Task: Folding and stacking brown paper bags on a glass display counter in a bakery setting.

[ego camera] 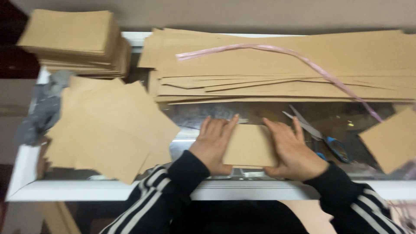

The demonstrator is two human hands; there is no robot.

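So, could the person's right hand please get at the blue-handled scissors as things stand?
Probably yes: the scissors lie uncovered on the glass right beside the right hand, with nothing between them, though that hand now presses the brown paper piece.

Both hands, left (213, 145) and right (291, 149), press flat on a small brown paper piece (250, 146).

Dim warm light — whole frame motion-blurred, edges softest; faint glare, perhaps on glass (208, 113).

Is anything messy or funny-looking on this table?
Yes. A pink plastic strip trails loosely across the long brown sheets, and the loose brown pieces at left lie fanned and crooked, unlike the neat stack behind.
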